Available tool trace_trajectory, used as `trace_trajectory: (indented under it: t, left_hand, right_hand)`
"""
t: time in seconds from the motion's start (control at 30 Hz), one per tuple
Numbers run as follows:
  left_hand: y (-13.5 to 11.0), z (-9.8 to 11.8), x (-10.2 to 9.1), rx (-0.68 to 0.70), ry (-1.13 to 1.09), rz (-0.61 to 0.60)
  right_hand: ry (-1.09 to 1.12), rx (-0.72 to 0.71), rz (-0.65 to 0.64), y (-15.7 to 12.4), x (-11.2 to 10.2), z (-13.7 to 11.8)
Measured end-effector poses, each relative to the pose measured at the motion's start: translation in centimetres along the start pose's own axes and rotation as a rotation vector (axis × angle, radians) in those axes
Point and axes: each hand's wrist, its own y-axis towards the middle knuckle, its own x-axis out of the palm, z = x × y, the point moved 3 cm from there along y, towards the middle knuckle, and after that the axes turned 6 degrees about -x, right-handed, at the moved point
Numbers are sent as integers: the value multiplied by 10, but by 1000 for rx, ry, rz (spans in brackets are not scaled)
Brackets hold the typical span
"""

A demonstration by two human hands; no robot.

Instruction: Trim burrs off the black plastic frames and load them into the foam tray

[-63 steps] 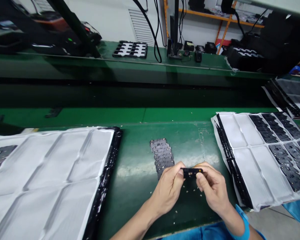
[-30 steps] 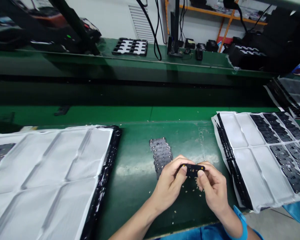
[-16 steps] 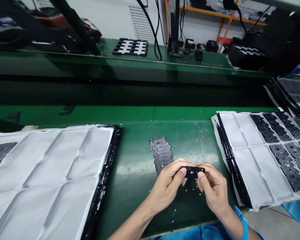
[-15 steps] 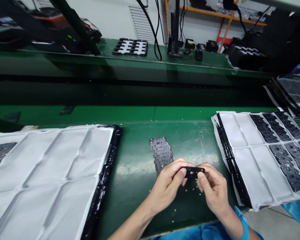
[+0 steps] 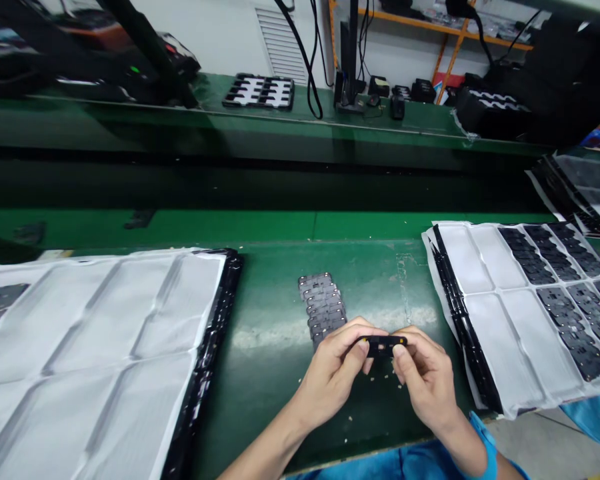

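Observation:
Both hands grip one small black plastic part with yellow spots near its ends, above the green tabletop. My left hand pinches its left end between thumb and fingers. At the opposite end, my right hand has its thumb pressed on the front, fingers curled behind. Just beyond my left hand lies an overlapping row of similar dark grey parts, its near end hidden by the hand. Tiny pale bits are scattered on the table below the held part.
On the left stands a stack of white-lined trays with some dark parts at its far left. At right, another white-lined tray stack carries several rows of dark parts. A black-and-white tray and a monitor stand are on the back shelf.
The held black part and both hands have shifted very slightly left, with the grip kept. The view has moved a little; otherwise things look the same.

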Motion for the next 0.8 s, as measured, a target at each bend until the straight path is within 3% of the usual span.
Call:
trace_trajectory:
  t: [0.23,0.43,0.57,0.8]
  left_hand:
    - [-1,-2,-2,-24,-14,23]
    - [0,-3,0,-141,-39,82]
    - [-4,4,5,-120,36,136]
    - [-11,3,8,-76,70,126]
  right_hand:
    - [-24,5,-13,-3,1,2]
    - [25,49,-7,-8,5,3]
    - [95,164,69,-8,5,6]
    - [133,169,134,-5,6,10]
